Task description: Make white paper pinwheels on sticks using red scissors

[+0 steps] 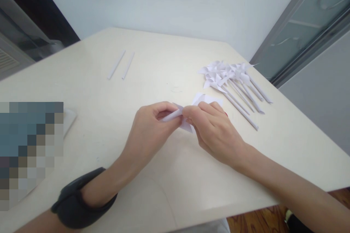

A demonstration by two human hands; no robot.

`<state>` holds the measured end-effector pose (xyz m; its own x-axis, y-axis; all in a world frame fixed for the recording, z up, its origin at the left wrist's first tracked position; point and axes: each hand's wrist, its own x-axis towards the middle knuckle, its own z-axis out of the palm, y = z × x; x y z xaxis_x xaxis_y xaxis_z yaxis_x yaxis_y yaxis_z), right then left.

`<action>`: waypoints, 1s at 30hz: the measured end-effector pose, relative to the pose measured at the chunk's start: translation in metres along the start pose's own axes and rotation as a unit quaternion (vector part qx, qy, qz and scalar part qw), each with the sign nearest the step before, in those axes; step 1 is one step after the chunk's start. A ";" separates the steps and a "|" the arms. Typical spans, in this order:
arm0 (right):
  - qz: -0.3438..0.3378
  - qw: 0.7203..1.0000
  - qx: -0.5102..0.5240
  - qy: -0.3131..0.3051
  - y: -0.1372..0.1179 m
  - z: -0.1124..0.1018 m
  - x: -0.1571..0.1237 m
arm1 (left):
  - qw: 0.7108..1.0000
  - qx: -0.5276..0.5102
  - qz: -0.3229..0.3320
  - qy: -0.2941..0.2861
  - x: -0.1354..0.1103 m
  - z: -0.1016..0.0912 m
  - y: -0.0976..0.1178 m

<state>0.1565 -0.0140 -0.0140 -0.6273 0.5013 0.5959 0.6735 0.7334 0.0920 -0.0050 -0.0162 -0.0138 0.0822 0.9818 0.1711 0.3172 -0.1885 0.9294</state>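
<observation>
- At the far left, pixelation hid most of something flat and pale (pixel 70 119); what it was could not be told.
- A black wristband (pixel 83 204) sat round the left wrist, back from the fingers and so out of their way.
- Two rolled paper sticks (pixel 116 64) lay side by side, apart, on the cream tabletop (pixel 158 72), beyond the left hand, probably to leave the working space free.
- The left hand (pixel 150 125) was bent almost closed, thumb and fingers round a third paper stick (pixel 171 115), apparently to keep it from rolling or tilting.
- That stick met a folded paper pinwheel head (pixel 187 127) between the two hands, just above the table, likely for easy access from both sides.
- The right hand (pixel 217 129) had its fingers curled in and seemed to pinch the head at the join; its fingertips were partly hidden.
- At the right lay a cluster of paper pinwheels (pixel 216 76), heads overlapping at the far end and sticks slanting toward the near right, an arrangement that presumably spared the thin blades from knocks.
</observation>
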 end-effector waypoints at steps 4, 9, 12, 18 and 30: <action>0.035 0.998 0.042 -0.014 -0.002 0.005 0.000 | 1.000 -0.007 -0.007 -0.005 0.001 0.001 0.000; 0.162 0.971 0.175 -0.002 0.001 -0.003 0.005 | 0.999 -0.022 -0.024 -0.001 0.003 -0.001 0.002; 0.255 0.935 0.242 0.039 0.009 -0.009 0.006 | 0.998 -0.055 -0.027 0.007 0.003 -0.003 0.003; 0.408 0.750 0.512 -0.093 0.032 -0.008 0.003 | 0.995 -0.092 -0.041 -0.016 0.005 -0.004 0.002; 0.383 0.604 0.688 -0.124 0.019 -0.001 0.006 | 0.986 -0.149 -0.060 -0.040 0.004 0.000 0.000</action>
<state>0.1659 0.0025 -0.0076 -0.4918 0.8637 -0.1104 -0.0519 -0.1557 -0.9864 -0.0044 -0.0126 -0.0130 0.1383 0.9896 0.0388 0.0390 -0.0446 0.9982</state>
